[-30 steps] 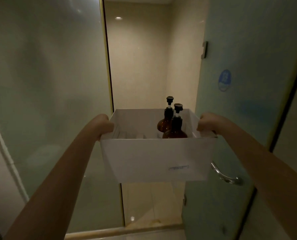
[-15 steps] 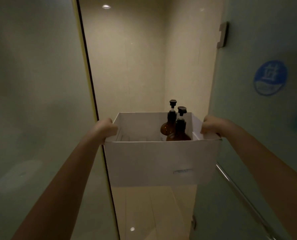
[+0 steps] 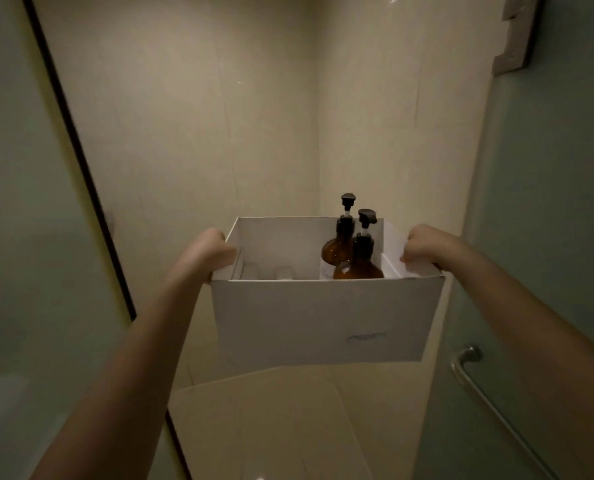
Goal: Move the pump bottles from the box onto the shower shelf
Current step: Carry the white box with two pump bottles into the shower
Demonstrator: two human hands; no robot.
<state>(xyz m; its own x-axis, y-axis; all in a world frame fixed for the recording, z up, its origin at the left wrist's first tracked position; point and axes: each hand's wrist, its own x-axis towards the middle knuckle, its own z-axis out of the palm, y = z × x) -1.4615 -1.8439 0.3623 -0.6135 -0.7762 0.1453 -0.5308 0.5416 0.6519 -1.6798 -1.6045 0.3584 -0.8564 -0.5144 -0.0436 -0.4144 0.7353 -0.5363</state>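
I carry a white cardboard box (image 3: pixel 323 317) in front of me at chest height. My left hand (image 3: pixel 209 252) grips its left rim and my right hand (image 3: pixel 423 245) grips its right rim. Two amber pump bottles with black pump heads stand upright in the box's right half: the far bottle (image 3: pixel 335 249) and the near bottle (image 3: pixel 357 265), touching each other. Their lower bodies are hidden by the box's front wall. No shower shelf shows in this view.
A frosted glass panel (image 3: pixel 29 202) with a dark edge stands on the left. The open glass door (image 3: pixel 548 237) is on the right, with a metal handle bar (image 3: pixel 479 386) and a hinge bracket (image 3: pixel 513 32). Beige tiled walls and floor (image 3: pixel 271 427) lie ahead.
I have walked forward through the doorway into the shower with the box. The glass panel and door have slid outward to the sides. My grip on the box is the same.
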